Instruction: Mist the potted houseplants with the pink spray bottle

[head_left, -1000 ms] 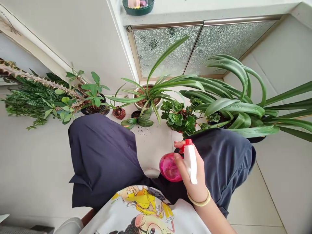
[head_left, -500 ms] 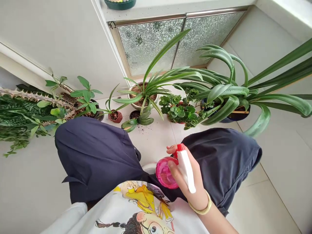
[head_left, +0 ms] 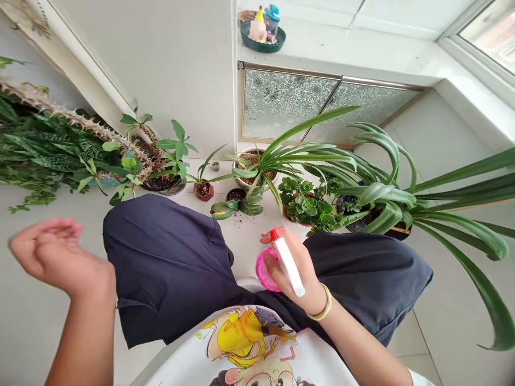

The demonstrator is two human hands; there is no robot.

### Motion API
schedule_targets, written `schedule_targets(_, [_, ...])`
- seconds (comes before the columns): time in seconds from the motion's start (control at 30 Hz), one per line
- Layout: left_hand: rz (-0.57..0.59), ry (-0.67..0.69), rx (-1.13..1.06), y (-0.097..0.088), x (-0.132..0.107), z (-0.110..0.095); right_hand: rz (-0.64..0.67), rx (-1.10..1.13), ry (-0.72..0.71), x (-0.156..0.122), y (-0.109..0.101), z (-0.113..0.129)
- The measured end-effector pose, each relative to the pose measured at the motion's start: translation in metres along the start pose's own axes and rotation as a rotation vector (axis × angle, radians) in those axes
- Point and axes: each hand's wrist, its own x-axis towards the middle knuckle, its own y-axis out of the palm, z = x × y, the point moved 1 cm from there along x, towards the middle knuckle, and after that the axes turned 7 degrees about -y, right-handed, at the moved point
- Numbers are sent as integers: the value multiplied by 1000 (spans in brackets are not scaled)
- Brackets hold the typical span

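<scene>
My right hand is wrapped round a pink spray bottle with a white and red trigger head, held between my knees and pointing toward the potted plants. My left hand is raised at the left over the floor, smeared by motion, fingers loosely curled with nothing seen in them. In front of the nozzle stand a small succulent pot and a long-leaved plant in a white pot.
More pots line the wall: a small red pot, a black pot, spiky trailing plants at left, a big strap-leaved plant at right. Frosted cabinet doors stand behind; a green dish sits on the ledge.
My left hand has come up into view at the left. The right hand with the bottle has shifted slightly forward and left. The camera has tilted upward.
</scene>
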Motion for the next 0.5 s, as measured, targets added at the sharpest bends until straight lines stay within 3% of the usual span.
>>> schedule_targets(0.03, [-31, 85, -86, 5, -13, 0, 18, -16, -31, 1, -1, 1])
schedule_targets(0.07, [38, 132, -149, 15, -31, 0, 26, -26, -44, 2, -2, 2])
schedule_targets(0.1, [181, 125, -175, 30, -54, 1, 21, -23, -44, 4, -4, 2])
schedule_targets(0.13, [434, 20, -177, 47, -81, 4, 4, -9, -34, 6, -5, 1])
schedule_targets(0.17, [704, -173, -208, 66, -110, 10, -20, 16, -18, 9, -5, -1])
schedule_targets(0.23, [1151, -777, -312, 95, -167, 27, -73, 78, 37, 16, -5, -11])
schedule_targets(0.27, [1280, -1070, -396, 103, -192, 37, -97, 110, 73, 21, -4, -19])
schedule_targets(0.33, [1380, -1426, -622, 111, -226, 54, -152, 178, 181, 31, 0, -41])
schedule_targets(0.4, [1441, -1647, -760, 111, -243, 68, -157, 260, 323, 41, 8, -71])
schedule_targets(0.43, [1372, -1697, -823, 112, -247, 74, -153, 289, 389, 46, 13, -88])
schedule_targets(0.5, [1128, -1782, -885, 120, -250, 82, -76, 339, 436, 55, 25, -120])
